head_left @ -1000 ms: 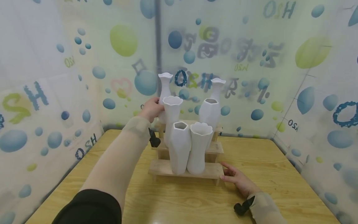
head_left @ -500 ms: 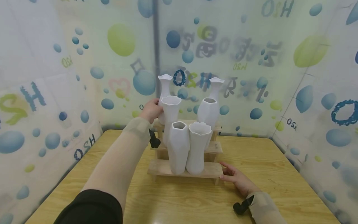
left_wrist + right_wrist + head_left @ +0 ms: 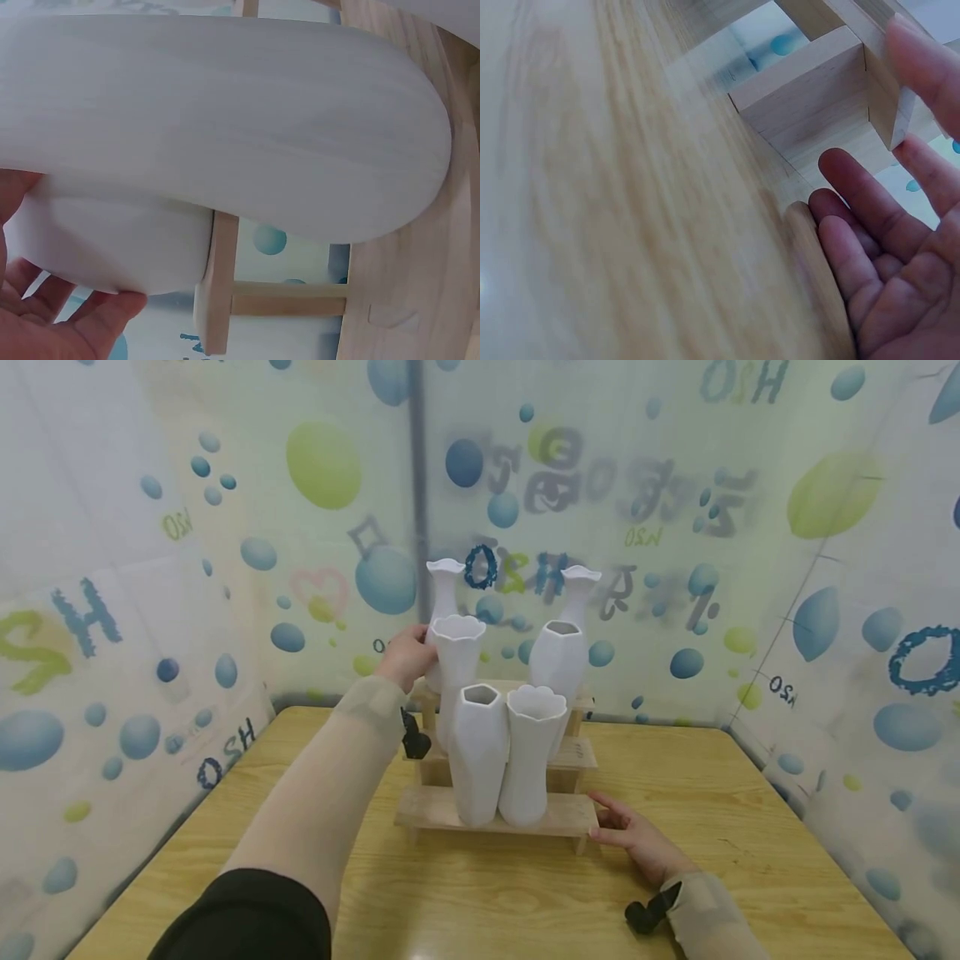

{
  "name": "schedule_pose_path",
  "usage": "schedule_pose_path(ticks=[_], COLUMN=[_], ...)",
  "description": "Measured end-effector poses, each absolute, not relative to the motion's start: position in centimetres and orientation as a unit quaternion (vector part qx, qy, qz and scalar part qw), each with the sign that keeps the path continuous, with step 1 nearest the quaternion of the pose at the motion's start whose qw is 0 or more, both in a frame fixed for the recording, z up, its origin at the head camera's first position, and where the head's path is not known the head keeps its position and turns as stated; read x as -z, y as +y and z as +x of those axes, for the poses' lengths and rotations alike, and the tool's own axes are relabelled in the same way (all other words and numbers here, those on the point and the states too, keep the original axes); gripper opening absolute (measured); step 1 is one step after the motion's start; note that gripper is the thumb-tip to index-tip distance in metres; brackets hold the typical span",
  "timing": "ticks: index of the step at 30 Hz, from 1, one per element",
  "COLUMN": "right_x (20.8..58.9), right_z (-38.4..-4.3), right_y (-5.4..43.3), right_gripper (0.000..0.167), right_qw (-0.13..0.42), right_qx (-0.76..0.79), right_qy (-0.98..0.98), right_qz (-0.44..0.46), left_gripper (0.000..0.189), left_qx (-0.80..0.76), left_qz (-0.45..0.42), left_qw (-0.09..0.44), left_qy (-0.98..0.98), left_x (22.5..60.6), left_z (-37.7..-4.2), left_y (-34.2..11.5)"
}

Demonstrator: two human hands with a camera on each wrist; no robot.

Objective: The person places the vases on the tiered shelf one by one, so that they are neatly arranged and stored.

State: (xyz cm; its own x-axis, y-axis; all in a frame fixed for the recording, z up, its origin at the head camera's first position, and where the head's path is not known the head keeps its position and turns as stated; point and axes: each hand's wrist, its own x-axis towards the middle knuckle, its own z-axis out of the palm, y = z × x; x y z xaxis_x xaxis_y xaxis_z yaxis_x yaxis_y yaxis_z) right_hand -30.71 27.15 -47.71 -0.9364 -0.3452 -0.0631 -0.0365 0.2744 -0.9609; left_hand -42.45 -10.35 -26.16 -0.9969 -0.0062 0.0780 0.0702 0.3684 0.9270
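Note:
At the back left of a stepped wooden display stand [image 3: 423, 810], my left hand [image 3: 408, 656] holds a slim white vase [image 3: 446, 589] with a wavy rim. In the left wrist view, thumb and fingers wrap the lower body of that vase [image 3: 112, 240], partly behind a larger white vase [image 3: 232, 112] on the middle step. My right hand [image 3: 641, 847] grips the right end of the front step, thumb at its front corner and index finger at its rear one. The right wrist view has the other fingers [image 3: 847, 247] of this hand bent under the step.
A fluted vase [image 3: 459, 643] and a faceted vase [image 3: 558, 652] occupy the middle step. Another faceted vase [image 3: 480, 760] and fluted vase [image 3: 531, 760] share the front one. A slim vase [image 3: 579, 589] rises at back right. Patterned curtains [image 3: 322, 468] surround the wooden table [image 3: 675, 777].
The back-left vase has shifted slightly right relative to its neighbours, with my left hand on it. My right hand stays at the stand's end. The head view has turned a little.

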Motion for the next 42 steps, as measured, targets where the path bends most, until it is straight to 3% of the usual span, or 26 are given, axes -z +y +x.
schedule_pose_path(ticks=[9,42], right_x=[47.67,47.45], right_z=[-30.69,-30.69], right_y=[27.14,27.20], right_gripper=[0.073,0.074], right_qw=[0.130,0.141], right_qx=[0.591,0.593], right_qy=[0.787,0.783], right_qz=[-0.120,-0.123], left_gripper=[0.055,0.061], left_qx=[0.600,0.591], left_qz=[-0.047,-0.020], left_qw=[0.010,0.027], left_qy=[-0.799,-0.806], left_x=[26.67,26.95], left_z=[-42.34,-42.15], left_y=[-11.09,-10.80])
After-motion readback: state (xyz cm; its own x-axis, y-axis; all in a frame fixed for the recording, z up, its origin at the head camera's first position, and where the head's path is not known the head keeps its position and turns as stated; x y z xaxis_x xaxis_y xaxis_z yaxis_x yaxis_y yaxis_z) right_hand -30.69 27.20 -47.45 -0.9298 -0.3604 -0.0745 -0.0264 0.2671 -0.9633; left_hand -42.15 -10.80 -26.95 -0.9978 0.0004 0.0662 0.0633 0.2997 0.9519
